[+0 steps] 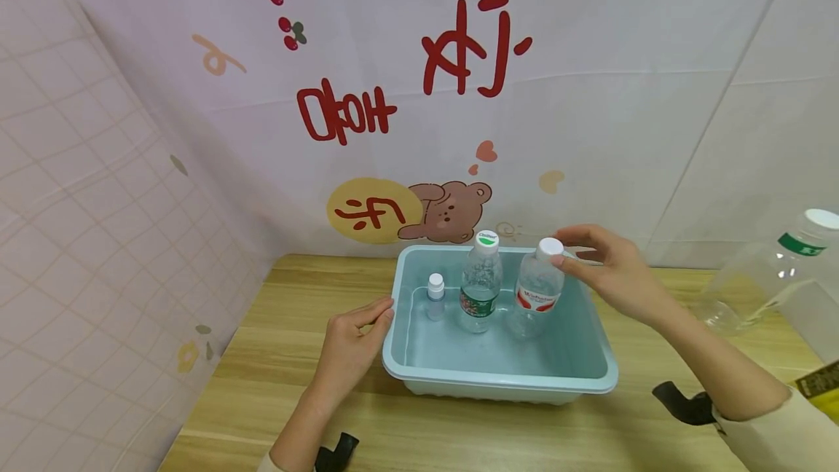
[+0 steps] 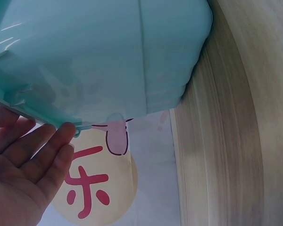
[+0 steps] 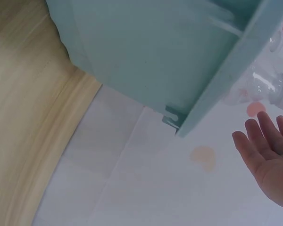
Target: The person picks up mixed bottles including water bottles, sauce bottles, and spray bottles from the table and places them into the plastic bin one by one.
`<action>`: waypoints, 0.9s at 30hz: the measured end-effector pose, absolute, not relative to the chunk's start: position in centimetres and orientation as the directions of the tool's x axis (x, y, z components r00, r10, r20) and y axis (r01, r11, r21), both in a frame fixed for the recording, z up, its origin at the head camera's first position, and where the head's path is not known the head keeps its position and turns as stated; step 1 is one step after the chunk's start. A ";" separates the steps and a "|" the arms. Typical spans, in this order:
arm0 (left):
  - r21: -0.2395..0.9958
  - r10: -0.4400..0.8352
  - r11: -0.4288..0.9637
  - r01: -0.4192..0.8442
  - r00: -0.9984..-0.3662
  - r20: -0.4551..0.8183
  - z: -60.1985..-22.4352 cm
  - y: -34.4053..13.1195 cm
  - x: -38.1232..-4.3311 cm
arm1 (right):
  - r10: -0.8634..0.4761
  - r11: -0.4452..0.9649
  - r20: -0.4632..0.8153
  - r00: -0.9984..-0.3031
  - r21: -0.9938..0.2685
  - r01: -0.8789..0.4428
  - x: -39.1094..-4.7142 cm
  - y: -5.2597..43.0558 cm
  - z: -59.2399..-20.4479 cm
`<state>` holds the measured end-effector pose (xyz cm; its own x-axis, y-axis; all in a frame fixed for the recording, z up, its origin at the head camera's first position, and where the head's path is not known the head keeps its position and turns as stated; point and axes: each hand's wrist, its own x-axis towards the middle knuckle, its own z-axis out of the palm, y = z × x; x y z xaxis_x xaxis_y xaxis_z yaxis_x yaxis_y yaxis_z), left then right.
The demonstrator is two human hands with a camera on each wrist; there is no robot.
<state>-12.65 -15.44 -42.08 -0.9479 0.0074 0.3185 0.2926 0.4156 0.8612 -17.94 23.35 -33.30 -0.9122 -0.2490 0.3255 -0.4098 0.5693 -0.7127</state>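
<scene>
A pale blue-green plastic basin [image 1: 498,379] stands on the wooden table. My left hand [image 1: 358,333] rests against the outside of its left rim; in the left wrist view the fingers [image 2: 40,149] lie nearly straight with their tips at the rim. Inside the basin are a small white-capped bottle [image 1: 435,299], a clear bottle with a green label [image 1: 480,290] and a clear bottle with a red-and-white label [image 1: 539,286]. Beside this last bottle's neck is my right hand [image 1: 612,268], thumb tip right at it; its fingers [image 3: 262,141] are extended and spread in the right wrist view.
At the right, a large clear bottle with a green neck band [image 1: 763,272] stands on the table. A yellow-and-black object [image 1: 822,388] shows at the right edge. Behind the wooden table [image 1: 295,290] hangs a printed white cloth [image 1: 590,130].
</scene>
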 end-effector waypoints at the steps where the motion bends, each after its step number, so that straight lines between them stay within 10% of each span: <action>1: 0.861 0.006 0.416 0.292 -0.948 0.319 -42.1 -15.4 -12.7 | -0.249 0.572 0.329 -0.911 -0.709 -0.412 -17.9 23.5 -33.2; 27: 0.857 0.004 0.425 0.293 -0.947 0.322 -42.0 -15.3 -12.6 | -0.131 0.726 0.262 -0.956 -0.631 -0.273 -14.0 31.0 -32.8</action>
